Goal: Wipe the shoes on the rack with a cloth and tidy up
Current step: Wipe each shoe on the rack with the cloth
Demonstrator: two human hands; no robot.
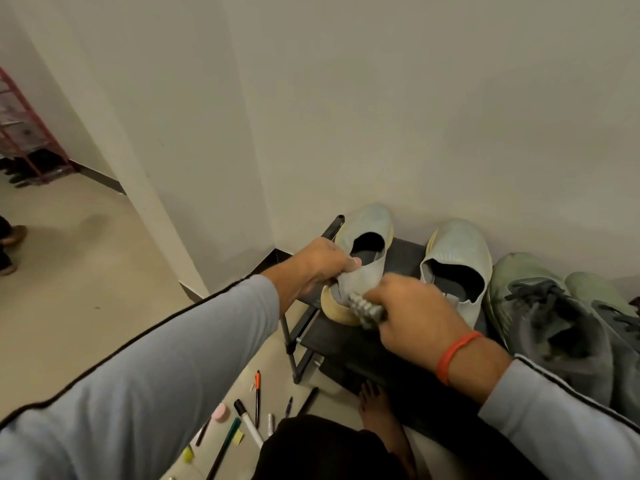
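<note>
A black shoe rack (401,258) stands low against the wall. On its left end lies a pale blue slip-on shoe (367,230) with a yellowish sole. My left hand (322,261) grips that shoe at its heel collar. My right hand (415,313), with an orange band at the wrist, presses a grey bunched cloth (367,308) against the shoe's heel. The matching pale blue shoe (457,261) rests to the right. Further right sit two grey-green laced sneakers (540,306), (609,306).
Several pens and markers (247,426), a pink cap and yellow sticky bits lie on the floor in front of the rack. My bare foot (377,410) rests by the lower shelf. A red rack (24,133) stands in the room at far left.
</note>
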